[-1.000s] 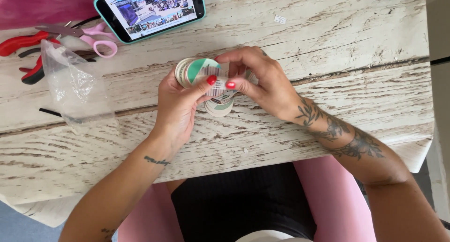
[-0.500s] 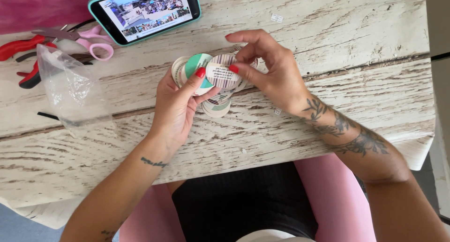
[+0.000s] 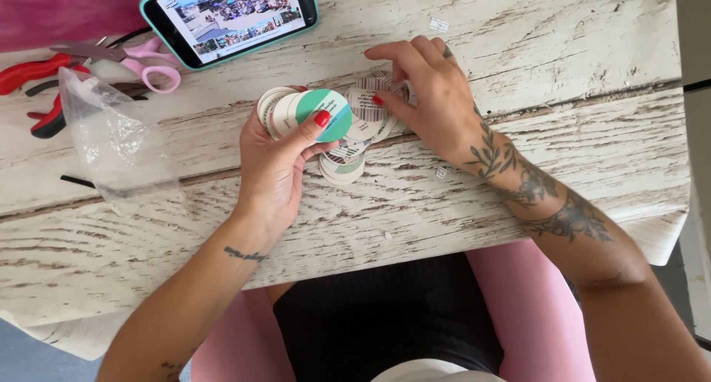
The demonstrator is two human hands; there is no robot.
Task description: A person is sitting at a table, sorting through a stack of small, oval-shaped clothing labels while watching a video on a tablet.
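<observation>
Change: since the earlier frame the right hand [image 3: 433,93] has lowered the striped round card [image 3: 365,104] it was lifting, and the card now lies flat on the loose pile of round cards [image 3: 344,160].
Round cards: the left hand [image 3: 278,163] holds a small fan of them just above the table [image 3: 518,41], face up, spreading leftward; the front one is a teal and white disc [image 3: 326,112].
Left fingers: closed on the fan, thumb with a red nail pressed on the teal disc.
Right fingers: spread, fingertips resting on the striped card, not pinching it.
Surface: white, weathered wooden planks with peeling paint; pink seat below the table edge.
Packages: a crumpled clear plastic bag [image 3: 111,138] lies left of the hands.
Far side: a phone in a teal case [image 3: 229,15], its screen lit, pink-handled scissors [image 3: 144,60], red-handled pliers [image 3: 33,75].
Scraps: small white paper bits [image 3: 439,25] on the planks.
</observation>
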